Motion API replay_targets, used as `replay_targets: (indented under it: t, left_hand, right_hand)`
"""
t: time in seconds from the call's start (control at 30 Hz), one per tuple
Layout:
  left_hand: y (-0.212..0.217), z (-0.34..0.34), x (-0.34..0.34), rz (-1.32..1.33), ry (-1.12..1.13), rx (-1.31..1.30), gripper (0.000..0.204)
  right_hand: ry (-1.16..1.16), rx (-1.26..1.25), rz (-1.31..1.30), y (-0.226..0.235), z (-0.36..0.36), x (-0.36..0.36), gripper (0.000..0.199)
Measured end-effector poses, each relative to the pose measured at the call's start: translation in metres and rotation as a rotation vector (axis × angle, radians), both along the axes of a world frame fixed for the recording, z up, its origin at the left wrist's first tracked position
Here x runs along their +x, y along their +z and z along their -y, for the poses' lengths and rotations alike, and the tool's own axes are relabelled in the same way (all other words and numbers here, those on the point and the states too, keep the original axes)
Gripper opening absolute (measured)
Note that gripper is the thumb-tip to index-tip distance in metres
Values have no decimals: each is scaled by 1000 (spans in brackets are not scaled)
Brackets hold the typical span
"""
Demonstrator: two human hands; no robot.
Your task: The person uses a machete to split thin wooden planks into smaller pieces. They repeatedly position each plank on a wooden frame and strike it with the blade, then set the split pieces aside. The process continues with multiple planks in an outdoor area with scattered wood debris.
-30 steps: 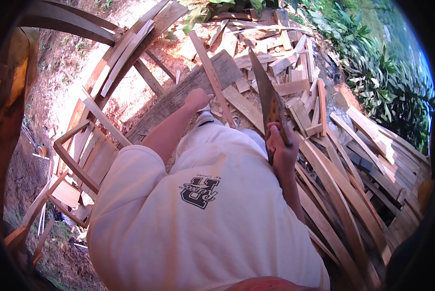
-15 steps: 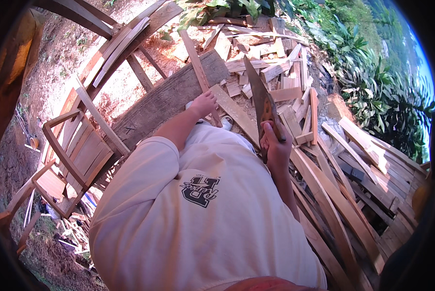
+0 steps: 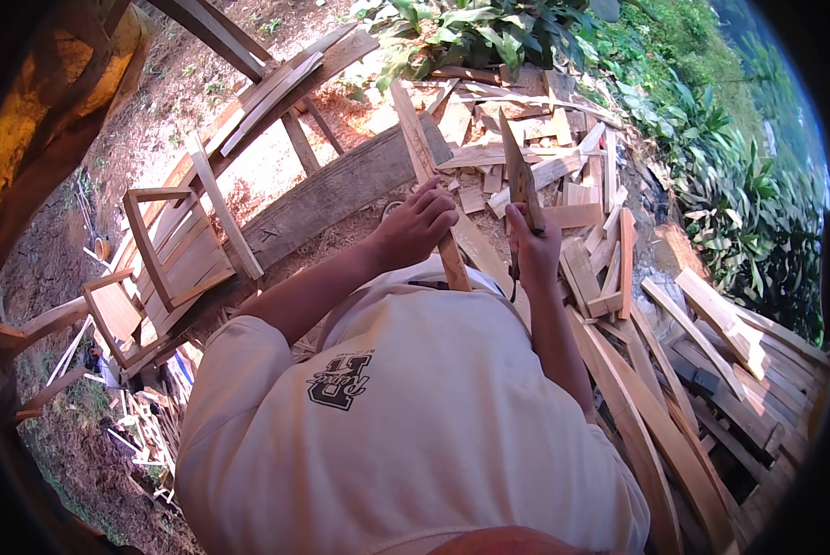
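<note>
My left hand (image 3: 420, 227) is closed on a narrow wooden strip (image 3: 412, 125), fingers curled over it. The strip slants from the far side toward my waist, crossing one end of a wide grey plank (image 3: 341, 185). To its right, my right hand (image 3: 533, 248) grips the wooden handle of a handsaw (image 3: 515, 157). The saw points up and away, its blade turned nearly edge-on. It is apart from the strip in this view. A pale board (image 3: 480, 242) lies below, between my hands.
Offcuts (image 3: 526, 139) pile up beyond the saw. Long planks (image 3: 637, 398) lie along my right side. At left stand wooden frames (image 3: 147, 250) and a curved beam (image 3: 248, 120). Sawdust (image 3: 267, 176) covers the ground there. Leafy plants (image 3: 702, 176) grow at the far right.
My left hand has moved along with the strip, nearer my body, its fingers now more over the strip. The saw blade has turned from broadside to nearly edge-on. The view has shifted slightly.
</note>
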State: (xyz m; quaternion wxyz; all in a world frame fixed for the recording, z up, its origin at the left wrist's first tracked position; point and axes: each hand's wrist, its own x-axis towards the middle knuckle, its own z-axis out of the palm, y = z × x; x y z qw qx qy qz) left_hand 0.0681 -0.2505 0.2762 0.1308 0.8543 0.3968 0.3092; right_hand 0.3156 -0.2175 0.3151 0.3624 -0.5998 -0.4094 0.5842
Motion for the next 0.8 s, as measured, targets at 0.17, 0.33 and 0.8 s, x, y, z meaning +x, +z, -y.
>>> replay_targets:
  t: [0.17, 0.33, 0.8]
  left_hand:
    - [62, -24, 12, -105, 94, 253, 12]
    - [70, -29, -14, -267, 166, 331, 6]
    - [48, 65, -68, -445, 467, 104, 14]
  right_hand:
    - [483, 679, 614, -33, -39, -22, 20]
    - [802, 754, 775, -112, -40, -72, 15]
    - [1088, 352, 714, -317, 27, -239, 34]
